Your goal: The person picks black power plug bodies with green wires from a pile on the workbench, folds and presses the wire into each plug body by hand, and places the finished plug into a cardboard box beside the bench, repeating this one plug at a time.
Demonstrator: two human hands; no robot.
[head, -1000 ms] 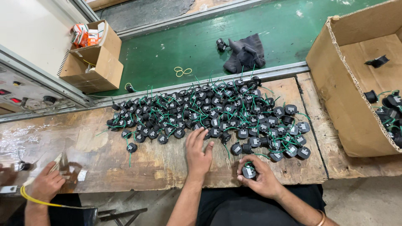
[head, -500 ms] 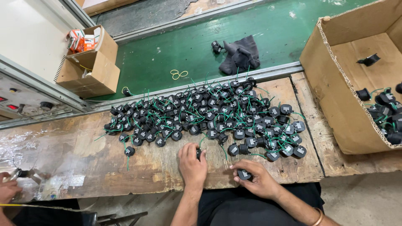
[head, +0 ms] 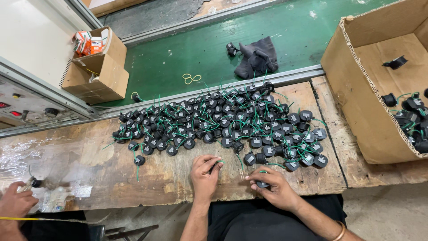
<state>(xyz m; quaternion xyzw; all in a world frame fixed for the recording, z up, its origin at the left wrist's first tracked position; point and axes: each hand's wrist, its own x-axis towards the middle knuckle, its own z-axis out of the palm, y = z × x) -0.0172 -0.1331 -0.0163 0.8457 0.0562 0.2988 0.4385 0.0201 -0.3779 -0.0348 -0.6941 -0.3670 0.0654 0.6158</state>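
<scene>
Pulling back from the pile since 1 second ago, the left hand (head: 206, 173) now lies nearer the bench (head: 111, 174) edge, its fingers curled shut around a thin green wire (head: 220, 162) where earlier it reached flat into the heap. The right hand (head: 273, 186) has stayed almost in place, fingers closed over 1 small black round part (head: 262, 183) pressed against the wood. This suggests that 1 piece has been separated from the pile of black wired parts (head: 223, 122) just beyond and is being worked between the 2 hands. Both forearms come up from the bottom edge, wrists low, palms down. At far left, another person's hand (head: 15, 204) grips a small tool.
</scene>
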